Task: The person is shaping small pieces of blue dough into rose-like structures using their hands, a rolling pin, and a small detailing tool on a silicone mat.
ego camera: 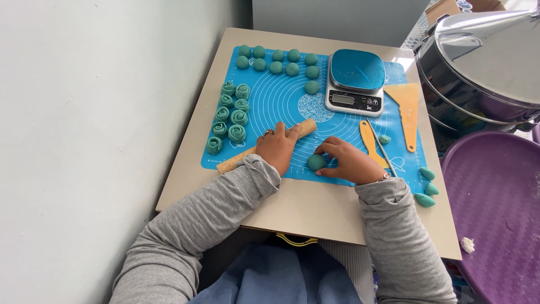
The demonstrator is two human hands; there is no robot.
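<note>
- Rolled dough rosettes (229, 117) sit in two rows near the desk's left edge, out of the way.
- Left hand (277, 148) lies on the rolling pin (269, 145), fingers loosely together, steadying it.
- Right hand (347, 160) cups a green dough ball (315, 162) near the desk's front edge, fingers curled on it.
- Purple basin (495, 191) beyond the right edge holds only a white scrap (467, 244).

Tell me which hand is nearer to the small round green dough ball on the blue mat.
Right. The right hand touches the small round green dough ball with its fingers; the left hand rests on the wooden rolling pin, just left of the ball.
</note>
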